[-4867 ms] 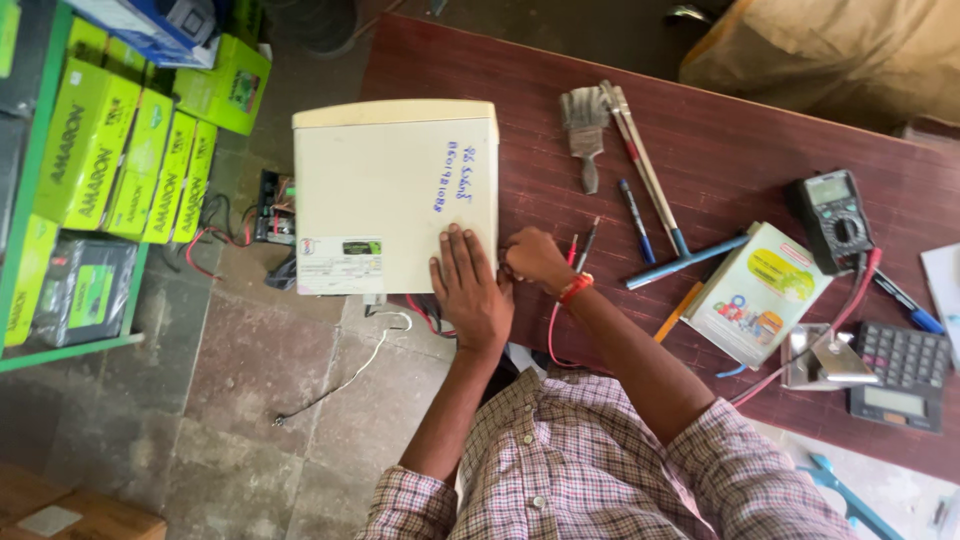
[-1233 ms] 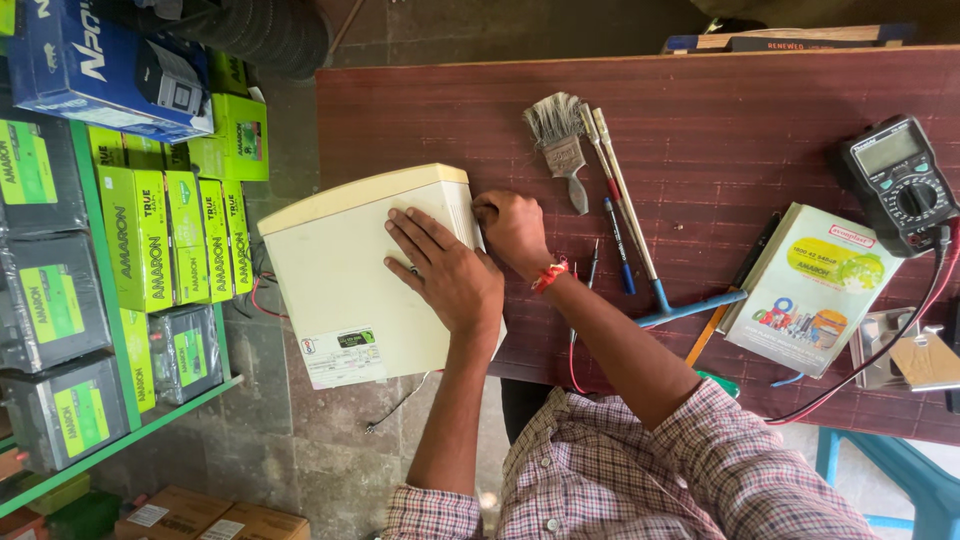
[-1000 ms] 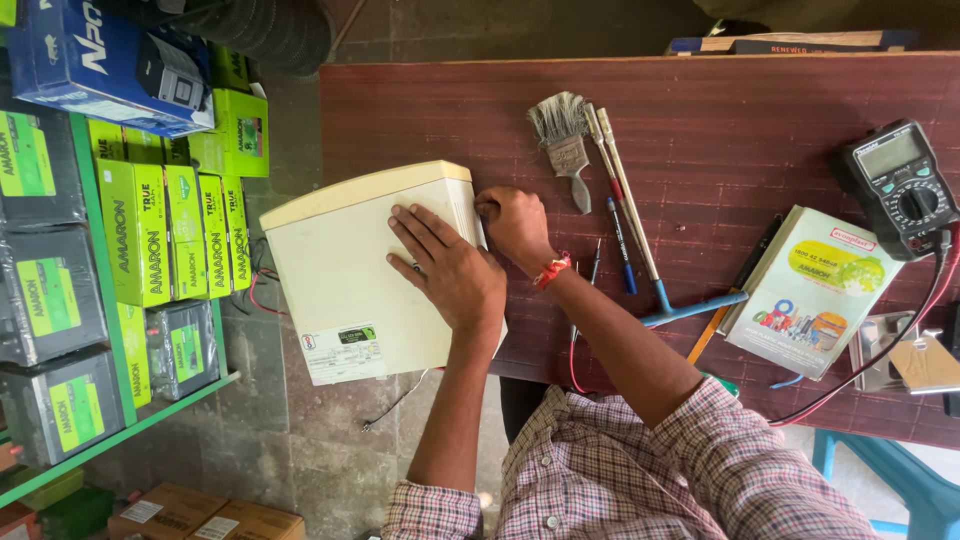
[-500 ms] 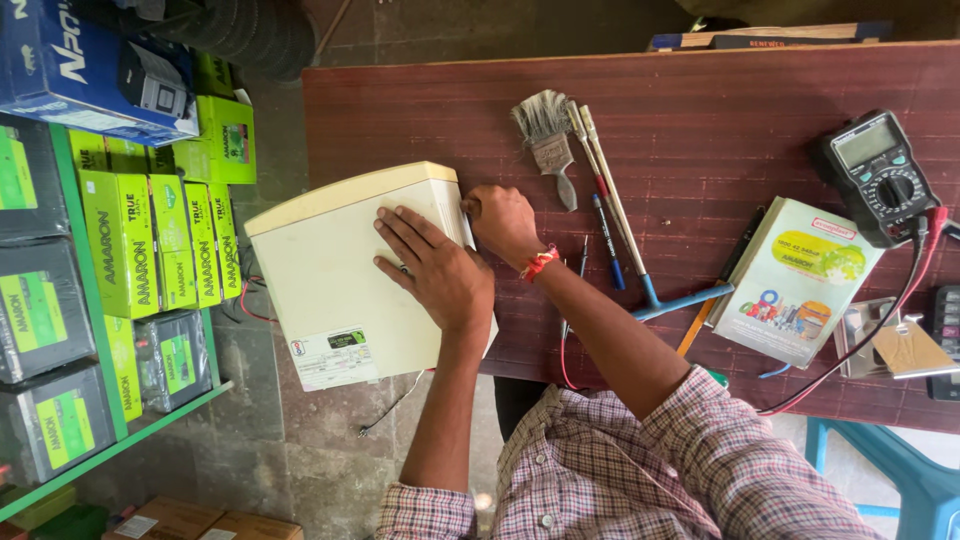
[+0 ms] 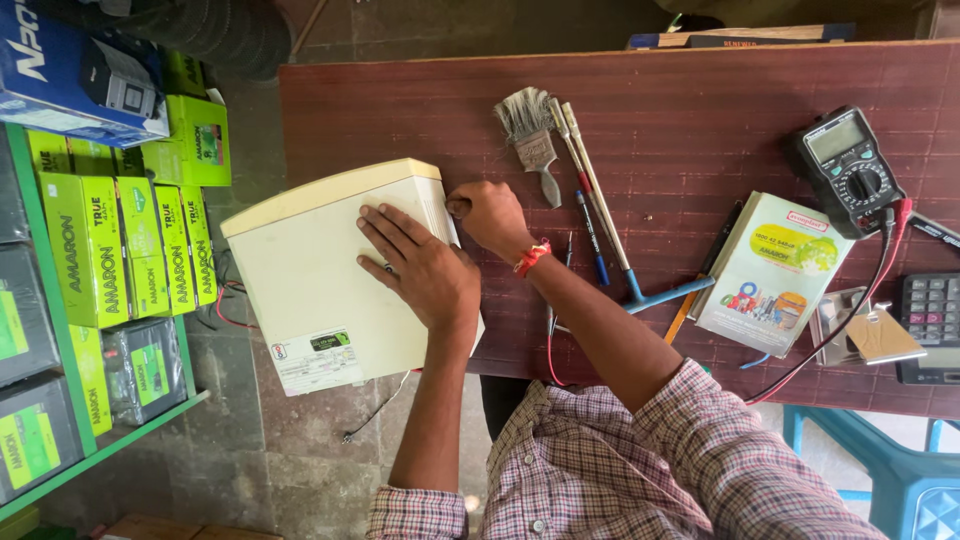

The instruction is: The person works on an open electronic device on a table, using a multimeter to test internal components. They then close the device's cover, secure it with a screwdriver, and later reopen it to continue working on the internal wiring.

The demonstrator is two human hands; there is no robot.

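The cream-coloured inverter cabinet (image 5: 330,275) lies tilted, its right end resting on the edge of the dark red table (image 5: 700,90) and its left end hanging out over the stone floor. Its casing appears closed; no panel is seen off and no interior shows, so I judge any opening work as not yet done. The left hand (image 5: 420,265) lies flat and open on the top face, pressing down, gripping nothing. The right hand (image 5: 490,215) is curled at the cabinet's right edge, thumb against the vented side; whether it pinches a small part there cannot be told. A thin lead dangles below the cabinet.

Just right of the right hand lie a paintbrush (image 5: 530,135), two long rods and a blue-handled screwdriver (image 5: 592,240), all untouched. Further right sit a booklet (image 5: 775,270), a digital multimeter (image 5: 850,170) with red and black leads, and a calculator (image 5: 930,315).

Containers: left of the left hand, a green rack (image 5: 60,420) holds green cartons (image 5: 95,250), all shut; contents unseen. A blue carton (image 5: 70,70) sits above them
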